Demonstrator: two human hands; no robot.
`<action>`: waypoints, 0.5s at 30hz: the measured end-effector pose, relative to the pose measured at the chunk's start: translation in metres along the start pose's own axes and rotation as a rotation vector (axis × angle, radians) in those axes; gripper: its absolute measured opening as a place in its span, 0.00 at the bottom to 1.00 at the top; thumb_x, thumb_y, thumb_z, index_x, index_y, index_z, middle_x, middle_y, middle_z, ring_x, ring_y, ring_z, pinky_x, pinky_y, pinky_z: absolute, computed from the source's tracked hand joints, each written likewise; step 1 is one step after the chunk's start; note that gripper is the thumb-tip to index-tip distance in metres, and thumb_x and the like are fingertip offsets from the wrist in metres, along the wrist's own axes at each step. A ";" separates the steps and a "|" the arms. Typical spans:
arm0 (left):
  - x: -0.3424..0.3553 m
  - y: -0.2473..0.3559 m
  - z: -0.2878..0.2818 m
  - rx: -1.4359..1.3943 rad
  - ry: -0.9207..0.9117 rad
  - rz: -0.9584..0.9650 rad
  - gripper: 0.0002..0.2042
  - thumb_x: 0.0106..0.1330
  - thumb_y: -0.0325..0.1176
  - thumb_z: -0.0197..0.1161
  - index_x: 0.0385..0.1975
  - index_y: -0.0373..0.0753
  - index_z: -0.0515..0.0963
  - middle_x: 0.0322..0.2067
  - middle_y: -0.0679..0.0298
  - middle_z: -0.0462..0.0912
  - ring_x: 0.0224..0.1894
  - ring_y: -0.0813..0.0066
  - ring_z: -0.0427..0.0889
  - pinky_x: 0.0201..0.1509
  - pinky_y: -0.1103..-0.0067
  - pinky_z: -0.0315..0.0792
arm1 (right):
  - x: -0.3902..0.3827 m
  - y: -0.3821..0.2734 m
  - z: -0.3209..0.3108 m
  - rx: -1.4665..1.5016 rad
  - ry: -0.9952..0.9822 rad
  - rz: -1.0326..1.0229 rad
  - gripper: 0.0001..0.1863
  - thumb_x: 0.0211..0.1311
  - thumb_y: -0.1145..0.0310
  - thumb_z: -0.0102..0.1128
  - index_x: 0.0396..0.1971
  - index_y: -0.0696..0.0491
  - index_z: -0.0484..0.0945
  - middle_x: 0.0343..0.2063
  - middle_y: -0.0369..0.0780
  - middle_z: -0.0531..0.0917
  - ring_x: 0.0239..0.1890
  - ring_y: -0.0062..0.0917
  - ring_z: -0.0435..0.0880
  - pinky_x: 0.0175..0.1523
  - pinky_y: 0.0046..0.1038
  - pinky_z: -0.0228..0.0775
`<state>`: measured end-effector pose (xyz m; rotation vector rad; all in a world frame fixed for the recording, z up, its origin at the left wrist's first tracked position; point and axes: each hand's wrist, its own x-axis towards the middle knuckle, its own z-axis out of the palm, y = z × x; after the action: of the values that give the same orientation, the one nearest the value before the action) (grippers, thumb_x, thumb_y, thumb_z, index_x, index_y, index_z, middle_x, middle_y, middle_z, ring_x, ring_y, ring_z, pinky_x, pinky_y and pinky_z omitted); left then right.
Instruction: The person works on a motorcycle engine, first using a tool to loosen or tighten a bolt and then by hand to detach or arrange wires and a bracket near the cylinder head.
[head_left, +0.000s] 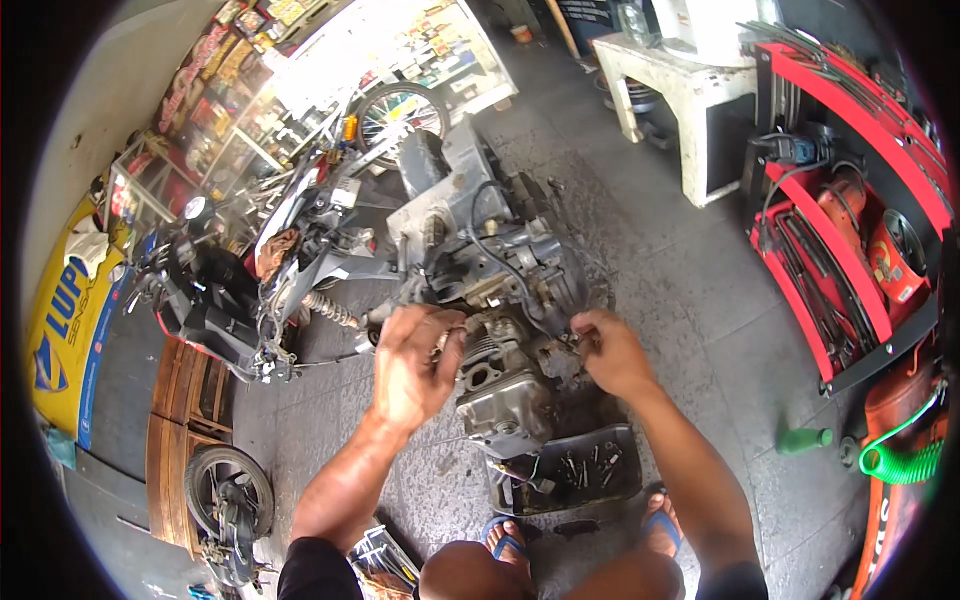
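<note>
Head view: left hand (413, 362) and right hand (613, 352), grips unclear, flank an engine (508, 398); black tray (592, 495) nearby.

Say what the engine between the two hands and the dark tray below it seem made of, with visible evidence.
Engine: probably cast metal, dull grey and grimy, judging by its ridged fins and dark stains.

Tray: perhaps plastic, dark and fairly smooth, judging by its rounded corners; painted metal remains possible.
</note>
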<state>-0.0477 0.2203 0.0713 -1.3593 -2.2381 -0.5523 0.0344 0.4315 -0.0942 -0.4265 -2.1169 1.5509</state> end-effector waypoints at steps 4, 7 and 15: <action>0.008 0.007 0.011 -0.016 -0.041 0.043 0.10 0.56 0.23 0.66 0.38 0.35 0.82 0.35 0.57 0.82 0.38 0.58 0.80 0.45 0.69 0.74 | -0.014 0.018 -0.004 0.084 -0.040 0.019 0.16 0.54 0.77 0.61 0.45 0.56 0.79 0.43 0.45 0.80 0.47 0.42 0.79 0.55 0.34 0.72; 0.013 0.011 0.031 -0.035 -0.164 0.020 0.13 0.57 0.21 0.64 0.43 0.34 0.79 0.38 0.51 0.82 0.42 0.56 0.82 0.47 0.67 0.75 | -0.021 0.018 0.008 -0.120 0.021 -0.167 0.15 0.53 0.72 0.66 0.43 0.55 0.80 0.42 0.44 0.78 0.51 0.43 0.76 0.62 0.39 0.64; 0.032 -0.009 0.080 0.028 -0.292 -0.253 0.20 0.61 0.28 0.62 0.53 0.29 0.73 0.45 0.37 0.80 0.47 0.44 0.82 0.51 0.66 0.75 | -0.009 0.013 0.026 -0.032 0.080 -0.288 0.11 0.55 0.71 0.66 0.38 0.55 0.80 0.38 0.44 0.76 0.45 0.43 0.75 0.49 0.38 0.68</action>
<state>-0.0824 0.2835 0.0239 -1.2148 -2.6677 -0.4249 0.0271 0.4096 -0.1146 -0.1807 -2.0407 1.3158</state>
